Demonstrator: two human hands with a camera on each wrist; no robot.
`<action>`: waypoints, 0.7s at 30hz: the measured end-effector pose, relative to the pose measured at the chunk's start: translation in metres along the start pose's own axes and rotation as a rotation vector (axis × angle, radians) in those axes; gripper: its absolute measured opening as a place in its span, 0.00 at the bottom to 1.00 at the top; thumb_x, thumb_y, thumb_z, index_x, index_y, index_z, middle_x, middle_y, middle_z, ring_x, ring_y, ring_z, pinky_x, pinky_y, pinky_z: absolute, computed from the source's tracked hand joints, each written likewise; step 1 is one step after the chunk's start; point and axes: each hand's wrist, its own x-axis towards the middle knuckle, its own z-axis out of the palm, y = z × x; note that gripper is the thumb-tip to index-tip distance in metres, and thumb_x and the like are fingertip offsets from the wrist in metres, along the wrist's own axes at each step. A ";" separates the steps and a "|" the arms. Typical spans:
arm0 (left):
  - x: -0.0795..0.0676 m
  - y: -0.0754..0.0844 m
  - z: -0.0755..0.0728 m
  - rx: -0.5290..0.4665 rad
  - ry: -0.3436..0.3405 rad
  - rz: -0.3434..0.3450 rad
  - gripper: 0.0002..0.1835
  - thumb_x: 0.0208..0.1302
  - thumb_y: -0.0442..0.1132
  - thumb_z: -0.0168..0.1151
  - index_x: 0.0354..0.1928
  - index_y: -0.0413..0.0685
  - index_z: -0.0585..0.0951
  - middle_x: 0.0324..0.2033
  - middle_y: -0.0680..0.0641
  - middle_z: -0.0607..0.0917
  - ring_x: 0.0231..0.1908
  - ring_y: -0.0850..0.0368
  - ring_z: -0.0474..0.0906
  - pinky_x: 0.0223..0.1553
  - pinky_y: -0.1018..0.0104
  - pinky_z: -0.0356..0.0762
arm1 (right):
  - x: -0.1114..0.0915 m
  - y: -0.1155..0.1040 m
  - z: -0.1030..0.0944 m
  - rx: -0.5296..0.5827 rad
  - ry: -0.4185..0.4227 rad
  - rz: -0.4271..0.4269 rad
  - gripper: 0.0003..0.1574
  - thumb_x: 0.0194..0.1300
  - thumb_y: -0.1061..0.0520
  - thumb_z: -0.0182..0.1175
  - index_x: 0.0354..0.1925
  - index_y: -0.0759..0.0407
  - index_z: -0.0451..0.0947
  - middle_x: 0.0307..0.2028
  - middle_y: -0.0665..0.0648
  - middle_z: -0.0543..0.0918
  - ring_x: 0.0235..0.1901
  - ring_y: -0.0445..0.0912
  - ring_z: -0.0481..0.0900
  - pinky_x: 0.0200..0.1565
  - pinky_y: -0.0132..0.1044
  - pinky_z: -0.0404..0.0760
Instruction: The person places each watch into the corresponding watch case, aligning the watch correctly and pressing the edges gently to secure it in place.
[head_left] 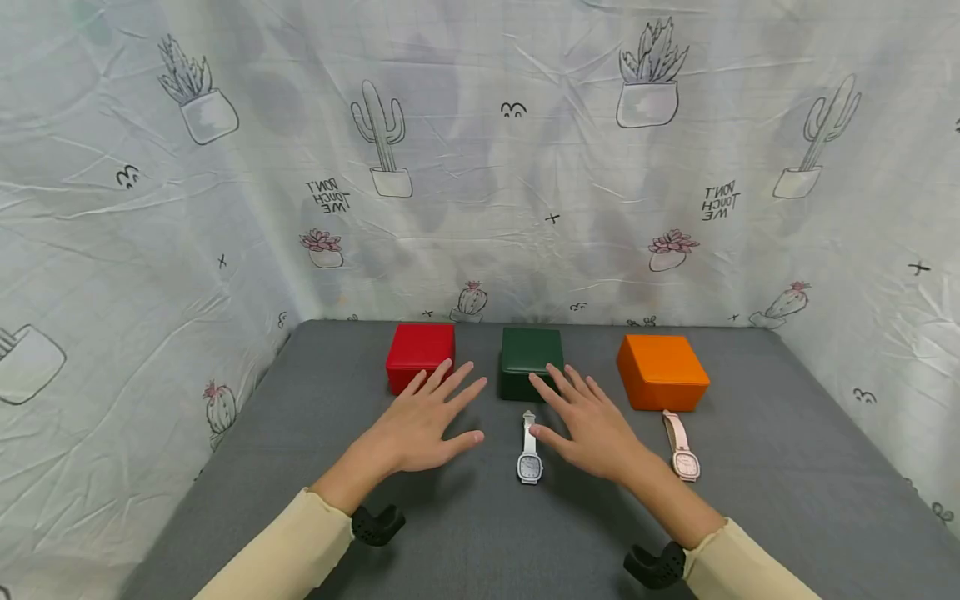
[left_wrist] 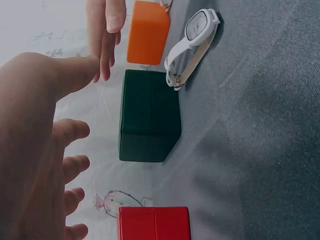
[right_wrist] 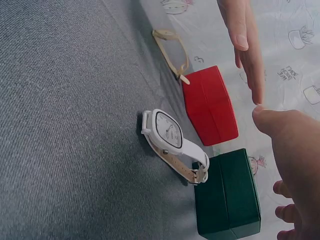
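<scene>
My left hand (head_left: 427,421) is spread, palm down, over the table in front of the red box (head_left: 420,348). The right hand (head_left: 592,425), also spread and holding nothing, hovers before the dark green box (head_left: 532,354), its fingertips overlapping the lid's corner in the head view. Between the hands lies a white wristwatch (head_left: 529,465), its buckled strap toward the green box. A pink wristwatch (head_left: 685,460) lies in front of the orange box (head_left: 663,367), right of my right hand. The right wrist view shows a third, cream-strapped watch (right_wrist: 186,64) by the red box; my left hand hides it in the head view.
The three closed boxes stand in a row near the back of the grey cloth-covered table (head_left: 495,550). A white curtain (head_left: 480,167) printed with cacti hangs behind and along both sides. A black wrist device (head_left: 378,526) sits below each hand.
</scene>
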 end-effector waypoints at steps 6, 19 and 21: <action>-0.003 -0.004 0.001 -0.009 0.010 -0.004 0.42 0.63 0.69 0.49 0.76 0.67 0.51 0.77 0.53 0.48 0.76 0.45 0.42 0.74 0.40 0.45 | 0.004 -0.004 0.002 0.000 0.016 -0.010 0.47 0.66 0.29 0.51 0.75 0.41 0.50 0.75 0.59 0.55 0.74 0.60 0.53 0.71 0.62 0.53; -0.006 -0.012 0.002 -0.003 0.078 -0.004 0.41 0.63 0.67 0.51 0.75 0.64 0.55 0.76 0.50 0.53 0.75 0.45 0.47 0.73 0.40 0.48 | 0.014 -0.014 0.004 0.019 -0.001 -0.004 0.47 0.66 0.29 0.50 0.75 0.41 0.50 0.75 0.57 0.54 0.75 0.59 0.51 0.72 0.61 0.51; -0.006 -0.013 0.003 0.003 0.081 -0.006 0.41 0.62 0.67 0.51 0.75 0.64 0.55 0.76 0.50 0.53 0.75 0.45 0.47 0.73 0.40 0.48 | 0.016 -0.016 0.004 0.021 -0.005 -0.006 0.47 0.66 0.29 0.50 0.75 0.41 0.50 0.75 0.57 0.55 0.75 0.59 0.51 0.72 0.61 0.50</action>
